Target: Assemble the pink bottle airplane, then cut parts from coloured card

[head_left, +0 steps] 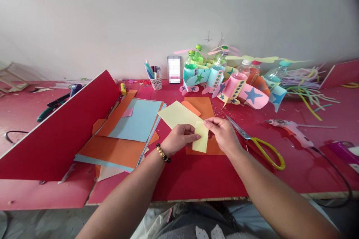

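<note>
Between my two hands is a small strip of pale yellow paper (pixel 201 142), held upright above the red table. My left hand (pixel 181 140) pinches its left side, thumb across the front. At the strip's upper right edge, the fingertips of my right hand (pixel 223 132) are closed on it. A larger pale yellow sheet (pixel 176 115) lies just behind, over an orange sheet (pixel 206 106) and a small orange piece with a rounded corner (pixel 190 107). Scissors with yellow handles (pixel 259 143) rest on the table right of my right hand, blades pointing away.
Blue and orange paper (pixel 131 119) is stacked at left beside a leaning red board (pixel 73 130). Several bottle airplanes (pixel 232 78) stand at the back, near a pen cup (pixel 156 82) and a phone (pixel 174 70). A pink glue gun (pixel 294 129) with its cord lies right.
</note>
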Action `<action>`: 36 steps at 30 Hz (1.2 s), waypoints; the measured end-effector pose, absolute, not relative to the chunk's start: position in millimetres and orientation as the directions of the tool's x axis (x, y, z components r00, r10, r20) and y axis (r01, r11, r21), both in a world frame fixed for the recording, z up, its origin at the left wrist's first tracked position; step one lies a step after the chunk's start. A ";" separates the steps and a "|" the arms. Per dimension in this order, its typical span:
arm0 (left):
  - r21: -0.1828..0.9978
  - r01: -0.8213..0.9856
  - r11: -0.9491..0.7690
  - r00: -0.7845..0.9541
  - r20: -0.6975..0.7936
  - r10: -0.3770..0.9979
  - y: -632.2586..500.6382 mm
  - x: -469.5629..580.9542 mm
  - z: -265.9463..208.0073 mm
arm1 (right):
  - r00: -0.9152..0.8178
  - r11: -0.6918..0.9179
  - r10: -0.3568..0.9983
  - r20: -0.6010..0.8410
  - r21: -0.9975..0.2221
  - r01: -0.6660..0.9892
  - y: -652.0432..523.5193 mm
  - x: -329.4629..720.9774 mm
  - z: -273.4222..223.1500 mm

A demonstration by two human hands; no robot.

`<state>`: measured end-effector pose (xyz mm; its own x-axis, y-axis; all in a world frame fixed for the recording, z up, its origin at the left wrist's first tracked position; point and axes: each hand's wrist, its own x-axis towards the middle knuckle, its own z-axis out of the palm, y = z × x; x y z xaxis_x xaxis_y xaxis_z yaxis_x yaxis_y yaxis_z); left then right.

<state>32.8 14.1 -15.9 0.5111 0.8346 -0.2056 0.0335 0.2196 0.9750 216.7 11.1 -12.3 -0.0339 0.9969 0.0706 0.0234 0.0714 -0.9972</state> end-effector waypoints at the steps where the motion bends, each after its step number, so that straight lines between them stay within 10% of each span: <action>1: 0.976 0.039 0.215 0.519 -0.204 0.830 14.3 32.8 -16.7 | -0.026 0.075 0.997 0.074 -0.997 0.018 11.3 216.8 -12.2; 36: 0.991 -0.014 0.134 0.399 -0.117 0.909 13.9 33.8 -12.6 | -0.160 -0.082 0.985 -0.068 -0.993 -0.081 7.5 212.2 -5.0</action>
